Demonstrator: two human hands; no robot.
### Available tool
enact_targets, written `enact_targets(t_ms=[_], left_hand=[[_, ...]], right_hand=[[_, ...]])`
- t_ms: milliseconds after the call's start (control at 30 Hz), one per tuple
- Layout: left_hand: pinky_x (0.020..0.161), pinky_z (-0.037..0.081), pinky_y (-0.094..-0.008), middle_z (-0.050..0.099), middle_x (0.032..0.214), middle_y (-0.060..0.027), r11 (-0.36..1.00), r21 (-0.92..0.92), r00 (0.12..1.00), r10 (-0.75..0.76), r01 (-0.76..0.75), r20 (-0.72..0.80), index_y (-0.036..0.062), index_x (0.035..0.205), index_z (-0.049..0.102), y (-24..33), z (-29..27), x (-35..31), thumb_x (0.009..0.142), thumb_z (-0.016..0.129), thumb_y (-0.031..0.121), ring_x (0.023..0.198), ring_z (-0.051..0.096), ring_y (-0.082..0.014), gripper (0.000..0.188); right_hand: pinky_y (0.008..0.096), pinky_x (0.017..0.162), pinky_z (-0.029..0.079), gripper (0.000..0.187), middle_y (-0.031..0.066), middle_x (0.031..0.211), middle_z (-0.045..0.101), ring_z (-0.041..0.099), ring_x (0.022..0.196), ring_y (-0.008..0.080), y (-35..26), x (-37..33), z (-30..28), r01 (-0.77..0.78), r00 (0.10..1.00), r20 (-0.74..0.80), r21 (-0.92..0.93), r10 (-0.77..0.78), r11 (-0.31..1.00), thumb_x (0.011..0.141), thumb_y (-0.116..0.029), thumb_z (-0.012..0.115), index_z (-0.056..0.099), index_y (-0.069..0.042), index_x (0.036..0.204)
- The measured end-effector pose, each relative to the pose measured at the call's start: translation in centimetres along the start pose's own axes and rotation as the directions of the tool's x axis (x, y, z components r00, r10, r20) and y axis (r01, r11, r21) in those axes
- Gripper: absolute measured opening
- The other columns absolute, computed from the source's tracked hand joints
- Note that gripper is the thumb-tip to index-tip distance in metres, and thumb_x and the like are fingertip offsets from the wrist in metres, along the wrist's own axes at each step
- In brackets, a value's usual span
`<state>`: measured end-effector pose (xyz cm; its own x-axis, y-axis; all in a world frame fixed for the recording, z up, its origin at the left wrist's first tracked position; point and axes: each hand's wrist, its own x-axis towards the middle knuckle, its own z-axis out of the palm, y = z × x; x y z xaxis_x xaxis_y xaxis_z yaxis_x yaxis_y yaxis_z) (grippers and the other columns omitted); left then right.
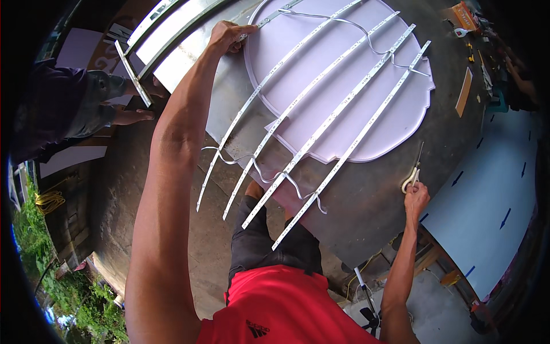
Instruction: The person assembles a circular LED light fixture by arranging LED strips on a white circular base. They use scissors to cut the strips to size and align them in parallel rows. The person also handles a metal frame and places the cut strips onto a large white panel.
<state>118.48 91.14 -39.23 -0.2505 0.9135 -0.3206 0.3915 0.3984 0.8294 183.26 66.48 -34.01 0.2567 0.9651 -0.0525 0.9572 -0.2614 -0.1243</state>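
Observation:
Several long white LED strips [331, 119], joined by thin white wires [232, 160], lie side by side across a round pale-lilac panel [349, 63] with a raised rim. Their near ends reach past the table's edge, over my legs. At the upper left, the fingers of my left hand [228, 38] are closed on the end of the farthest strip, by the panel's rim. My right hand [417, 199], at the table's right side, grips cream-handled scissors [411, 182]. Their blades point away from me and rest over the dark tabletop.
The grey metal table [366, 200] carries the panel. A metal frame [186, 31] stands at the upper left, beside another person's legs [94, 106]. Tools and an orange box [465, 17] lie at the far right, near a light-blue sheet [487, 189] with dark arrows.

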Motion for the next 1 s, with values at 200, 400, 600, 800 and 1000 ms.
enact_targets(t_ms=[200, 400, 600, 800, 1000], left_hand=[[0.051, 0.053, -0.0272, 0.063, 0.064, -0.0063, 0.999, 0.037, 0.999, -0.038, 0.039, -0.026, 0.0028, 0.073, 0.069, 0.9, 0.1, 0.0, 0.068, 0.087, 0.054, 0.053, 0.062, -0.0147, 0.055], [0.048, 0.054, -0.0285, 0.064, 0.063, -0.0096, 0.997, 0.016, 0.997, -0.076, 0.076, -0.003, -0.0006, 0.07, 0.068, 0.6, -0.8, -0.4, 0.066, 0.089, 0.05, 0.053, 0.064, -0.0175, 0.055], [0.046, 0.052, -0.0295, 0.062, 0.059, -0.0101, 0.998, 0.014, 0.998, -0.056, 0.057, -0.004, -0.0006, 0.069, 0.068, 1.5, -0.2, -0.4, 0.067, 0.089, 0.049, 0.049, 0.062, -0.0176, 0.054], [0.044, 0.051, -0.0287, 0.062, 0.058, -0.0084, 0.999, 0.037, 1.0, -0.005, 0.005, -0.024, 0.0001, 0.072, 0.07, 0.3, -0.3, -0.2, 0.069, 0.087, 0.052, 0.049, 0.062, -0.0169, 0.054], [0.046, 0.047, -0.0293, 0.063, 0.061, -0.006, 0.998, -0.06, 1.0, -0.012, 0.01, -0.026, 0.0017, 0.082, 0.074, 0.2, -0.5, -0.7, 0.077, 0.083, 0.045, 0.052, 0.06, -0.0145, 0.045]], right_hand=[[0.0348, 0.061, 0.055, 0.022, 0.0128, 0.099, 0.071, 0.071, 0.081, 0.0197, 3.1, 0.3, 0.9, -0.285, 0.957, 0.189, 0.458, 0.221, 0.842, 0.091, -0.012, 0.067, 0.066, 0.005, 0.105], [0.0205, 0.054, 0.05, 0.032, 0.0115, 0.096, 0.069, 0.068, 0.079, 0.0138, -12.1, 4.2, -5.3, -0.367, 0.859, 0.464, 0.853, -0.218, 0.371, 0.095, -0.014, 0.067, 0.058, 0.005, 0.118], [0.0225, 0.056, 0.054, 0.033, 0.0108, 0.09, 0.068, 0.067, 0.075, 0.0134, -27.6, 10.0, -3.3, -0.429, 0.537, 0.57, 0.819, -0.622, 0.38, 0.095, -0.019, 0.068, 0.06, 0.005, 0.115], [0.0208, 0.048, 0.05, 0.043, 0.0069, 0.081, 0.065, 0.066, 0.07, 0.0111, -37.6, 15.5, 0.0, -0.398, 0.317, 0.698, 0.712, -0.642, 0.578, 0.09, -0.042, 0.068, 0.065, 0.0, 0.099], [0.0195, 0.038, 0.042, 0.048, 0.0062, 0.072, 0.063, 0.063, 0.056, 0.0109, -41.0, 17.8, 2.2, -0.398, 0.278, 0.722, 0.687, -0.634, 0.608, 0.085, -0.051, 0.072, 0.066, -0.003, 0.09]])
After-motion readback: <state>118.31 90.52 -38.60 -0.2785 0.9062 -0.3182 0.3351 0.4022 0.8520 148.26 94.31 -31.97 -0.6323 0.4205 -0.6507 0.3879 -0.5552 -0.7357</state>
